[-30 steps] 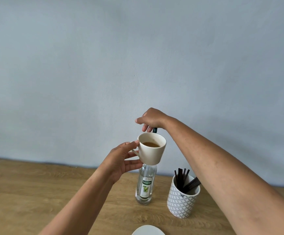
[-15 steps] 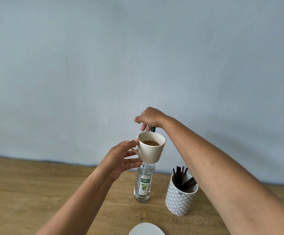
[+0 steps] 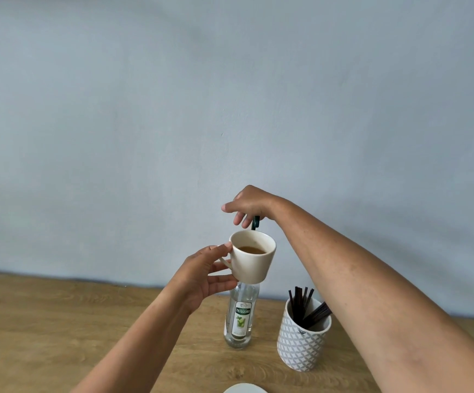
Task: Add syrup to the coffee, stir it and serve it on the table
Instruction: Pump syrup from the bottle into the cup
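Observation:
My left hand (image 3: 202,276) holds a cream cup (image 3: 254,265) by its handle, raised above the table. Brown coffee (image 3: 251,249) fills the bottom part of the cup. Behind the cup stands a clear glass syrup bottle (image 3: 241,321) with a green and white label. The cup hides the bottle's neck. A dark green pump head (image 3: 256,222) sticks up just behind the cup's rim. My right hand (image 3: 248,205) rests on top of that pump, fingers curled around it.
A white patterned holder (image 3: 301,344) with several dark stirrers (image 3: 301,302) stands right of the bottle, under my right forearm. The rim of a white saucer (image 3: 244,389) shows at the bottom edge. The wooden table (image 3: 60,336) ends at a pale blue wall.
Both hands keep their places relative to the cup and bottle. The whole view has shifted slightly.

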{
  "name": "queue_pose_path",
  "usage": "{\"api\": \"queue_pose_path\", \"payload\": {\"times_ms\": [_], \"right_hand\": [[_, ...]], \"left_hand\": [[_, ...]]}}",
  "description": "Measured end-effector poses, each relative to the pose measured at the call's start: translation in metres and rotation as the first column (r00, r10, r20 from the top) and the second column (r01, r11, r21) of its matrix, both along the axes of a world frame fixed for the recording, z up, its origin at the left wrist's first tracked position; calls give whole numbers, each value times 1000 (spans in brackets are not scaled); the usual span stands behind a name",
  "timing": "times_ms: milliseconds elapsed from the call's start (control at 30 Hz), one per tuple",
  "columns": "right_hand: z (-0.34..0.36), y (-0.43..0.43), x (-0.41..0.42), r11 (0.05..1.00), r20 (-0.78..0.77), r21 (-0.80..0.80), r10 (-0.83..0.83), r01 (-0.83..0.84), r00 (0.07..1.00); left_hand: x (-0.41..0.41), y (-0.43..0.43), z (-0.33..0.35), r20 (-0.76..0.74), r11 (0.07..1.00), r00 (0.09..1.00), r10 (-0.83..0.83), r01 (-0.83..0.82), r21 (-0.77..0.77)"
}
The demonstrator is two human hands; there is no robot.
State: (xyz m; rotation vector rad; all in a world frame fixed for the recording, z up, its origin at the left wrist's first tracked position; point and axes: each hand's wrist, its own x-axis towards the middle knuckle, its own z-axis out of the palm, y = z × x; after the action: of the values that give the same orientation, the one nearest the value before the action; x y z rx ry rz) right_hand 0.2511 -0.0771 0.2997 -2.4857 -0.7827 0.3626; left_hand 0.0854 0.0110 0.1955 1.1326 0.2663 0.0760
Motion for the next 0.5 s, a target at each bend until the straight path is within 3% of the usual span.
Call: {"api": "queue_pose_path", "payload": {"times_ms": [500], "right_hand": [[-10, -2, -1, 997, 17, 55, -46, 45, 999]], "left_hand": [[9, -2, -9, -1, 1000, 1000, -12, 12, -26]]}}
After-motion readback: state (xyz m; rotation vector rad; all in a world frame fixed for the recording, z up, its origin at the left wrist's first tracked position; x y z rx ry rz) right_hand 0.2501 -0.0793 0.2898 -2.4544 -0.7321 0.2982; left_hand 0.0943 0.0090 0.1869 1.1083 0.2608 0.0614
